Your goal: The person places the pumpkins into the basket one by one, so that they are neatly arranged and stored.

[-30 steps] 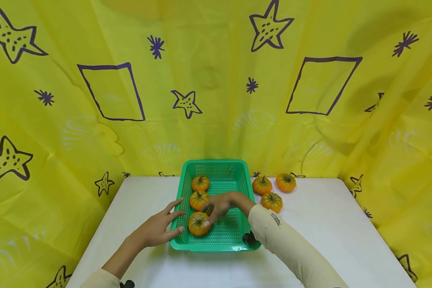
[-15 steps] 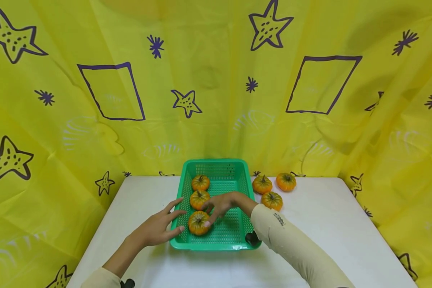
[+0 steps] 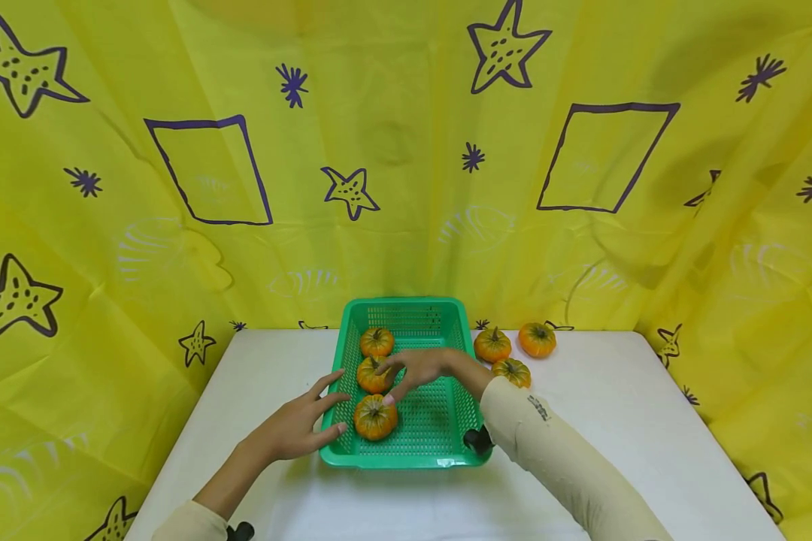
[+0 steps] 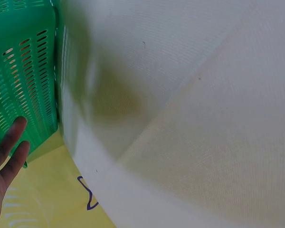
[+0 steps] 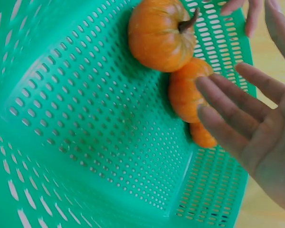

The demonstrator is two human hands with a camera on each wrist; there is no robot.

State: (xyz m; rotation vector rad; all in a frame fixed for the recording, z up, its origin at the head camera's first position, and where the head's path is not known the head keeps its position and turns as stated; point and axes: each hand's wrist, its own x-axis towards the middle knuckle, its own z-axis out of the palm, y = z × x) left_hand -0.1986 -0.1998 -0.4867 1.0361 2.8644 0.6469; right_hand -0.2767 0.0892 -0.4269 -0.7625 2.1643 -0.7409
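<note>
A green plastic basket [image 3: 406,460] holds three small orange pumpkins in a column along its left side: the near pumpkin [image 3: 375,418], the middle pumpkin [image 3: 371,377] and the far pumpkin [image 3: 377,343]. My right hand [image 3: 419,370] hovers over the basket with spread fingers beside the middle pumpkin, its thumb just above the near one. In the right wrist view, that hand's fingers [image 5: 228,111] are loosely extended and grip nothing; whether they touch the middle pumpkin I cannot tell. My left hand [image 3: 301,424] lies at the basket's left rim, fingers spread and nearly straight.
Outside the basket, to its right, three more pumpkins stand on the white table: one at the back left [image 3: 492,345], one at the back right [image 3: 537,340], and one nearer [image 3: 512,372], partly behind my right sleeve [image 3: 555,443]. A yellow patterned curtain [image 3: 406,248] encloses the table.
My right hand has drawn back from the near pumpkin, moving slightly away and upward toward the middle one. The left hand and the pumpkins have stayed in place.
</note>
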